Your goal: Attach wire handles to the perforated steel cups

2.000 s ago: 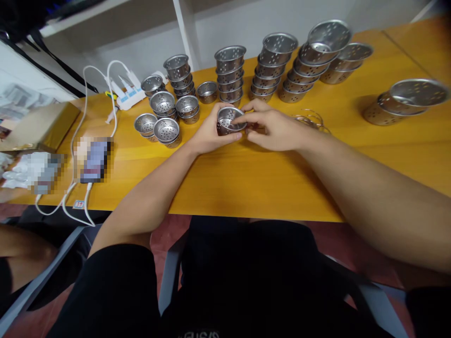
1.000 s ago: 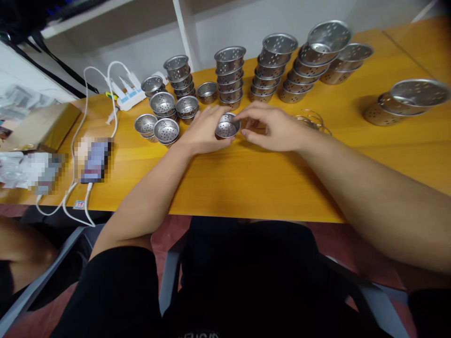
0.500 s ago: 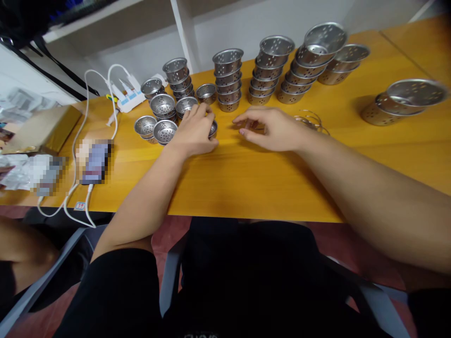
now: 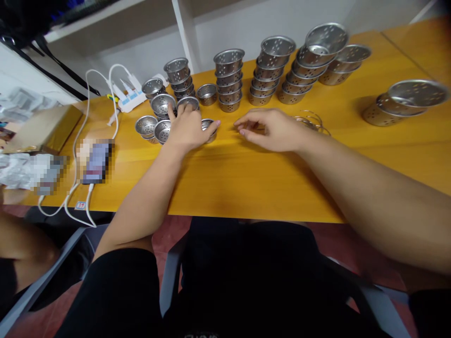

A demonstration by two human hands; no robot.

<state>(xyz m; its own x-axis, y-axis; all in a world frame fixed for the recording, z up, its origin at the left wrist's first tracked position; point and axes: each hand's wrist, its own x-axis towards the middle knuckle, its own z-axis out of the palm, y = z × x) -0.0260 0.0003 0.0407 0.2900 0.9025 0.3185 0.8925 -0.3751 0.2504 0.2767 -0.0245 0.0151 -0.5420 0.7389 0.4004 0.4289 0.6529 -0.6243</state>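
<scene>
Several small perforated metal cups stand in low stacks at the left of the group. Over them my left hand [image 4: 187, 127] is spread, its fingertips at the rim of one cup [image 4: 188, 102] and its thumb stretched out above another cup [image 4: 209, 133]. To the right, my right hand [image 4: 267, 128] hovers low over the table with loosely curved fingers apart, holding nothing. Thin wire rings [image 4: 310, 121] lie just beyond its wrist. Taller stacks of cups [image 4: 229, 87] line the back, and a pair of nested cups [image 4: 382, 115] lies at the far right.
A white power strip [image 4: 133, 97] with cables stands at the back left. A phone [image 4: 97, 162], a cardboard box [image 4: 47, 127] and plastic bags [image 4: 17, 171] lie on the wooden table's [image 4: 253, 188] left part. Another person's leg [image 4: 26, 249] shows at lower left.
My left hand has shifted slightly left, and its fingers and thumb have spread apart, uncovering more of the cup beneath the thumb. My right hand has hardly moved.
</scene>
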